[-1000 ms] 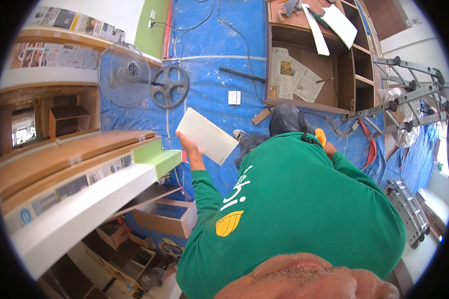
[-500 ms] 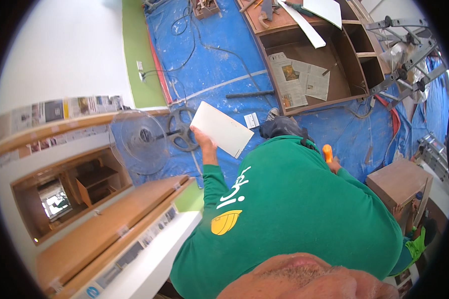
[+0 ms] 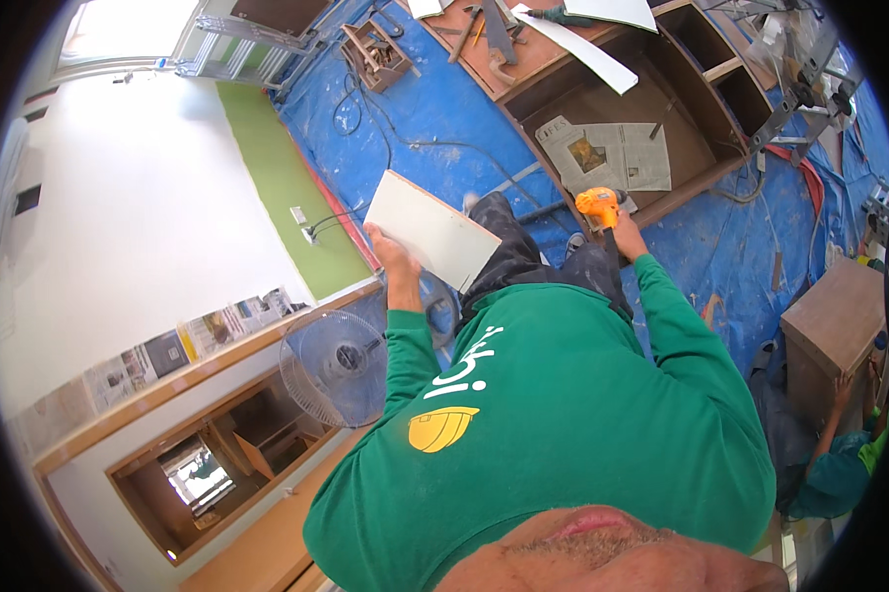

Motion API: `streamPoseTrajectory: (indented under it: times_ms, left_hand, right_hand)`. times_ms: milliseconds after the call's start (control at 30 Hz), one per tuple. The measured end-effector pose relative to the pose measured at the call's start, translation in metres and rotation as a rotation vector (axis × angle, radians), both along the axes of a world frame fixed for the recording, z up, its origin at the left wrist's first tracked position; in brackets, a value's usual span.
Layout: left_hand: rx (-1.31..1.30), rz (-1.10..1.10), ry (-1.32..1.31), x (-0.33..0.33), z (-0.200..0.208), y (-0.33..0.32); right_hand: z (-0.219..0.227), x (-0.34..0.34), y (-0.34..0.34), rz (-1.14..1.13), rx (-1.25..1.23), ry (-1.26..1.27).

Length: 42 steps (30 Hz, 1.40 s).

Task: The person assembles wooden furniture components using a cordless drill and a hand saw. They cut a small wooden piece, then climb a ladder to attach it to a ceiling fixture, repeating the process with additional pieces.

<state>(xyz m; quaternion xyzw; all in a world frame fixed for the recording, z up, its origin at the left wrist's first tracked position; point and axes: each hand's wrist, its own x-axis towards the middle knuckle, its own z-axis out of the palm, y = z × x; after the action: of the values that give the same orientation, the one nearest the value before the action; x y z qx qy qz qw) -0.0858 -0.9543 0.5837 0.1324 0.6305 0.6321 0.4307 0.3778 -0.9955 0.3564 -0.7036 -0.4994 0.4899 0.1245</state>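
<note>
My left hand (image 3: 393,260) is closed on the near-left edge of a flat white rectangular board (image 3: 432,229), held tilted in front of me above my legs. In my right hand (image 3: 630,239) is an orange power drill (image 3: 597,205), gripped by its handle and raised near the front edge of a brown wooden cabinet (image 3: 696,138) lying on the floor. The drill's dark front end points to the right. Newspaper sheets (image 3: 602,156) lie inside the cabinet, and a long white strip (image 3: 587,51) reaches over its opening.
A standing fan (image 3: 341,357) is by my left arm. A wooden toolbox (image 3: 377,61) and cables lie on the blue sheet (image 3: 434,99). A handsaw (image 3: 498,35) rests on the cabinet. Ladders (image 3: 809,109) stand right; another person's hands (image 3: 843,388) touch a brown box (image 3: 831,316).
My right hand has lifted the drill up and forward from low at my side toward the cabinet. My left hand still holds the board. The view has turned and shows more to the left.
</note>
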Motion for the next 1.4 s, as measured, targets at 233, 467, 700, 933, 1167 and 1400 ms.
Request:
streamPoseTrajectory:
  times_ms: [233, 467, 700, 933, 1167, 1400]
  left_hand:
    - [-0.097, -0.060, -0.119, -0.043, -0.061, 0.102]
    - [-0.179, -0.160, -0.177, -0.112, -0.155, 0.229]
    - [-0.378, -0.090, -0.191, -0.166, -0.172, 0.320]
    - [-0.596, 0.000, -0.110, -0.217, -0.177, 0.357]
    - [-0.775, 0.018, -0.151, -0.218, -0.203, 0.399]
    - [-0.688, -0.204, -0.197, -0.211, -0.237, 0.432]
  right_hand:
    - [0.023, -0.076, 0.123, 0.061, 0.033, -0.103]
    - [-0.008, -0.176, 0.311, 0.140, 0.106, -0.190]
    - [-0.097, -0.296, 0.551, 0.072, 0.165, -0.259]
    - [-0.161, -0.315, 0.703, -0.098, 0.184, -0.418]
    - [-0.217, -0.317, 0.782, -0.124, 0.234, -0.404]
    - [-0.194, -0.336, 0.770, -0.174, 0.538, -0.584]
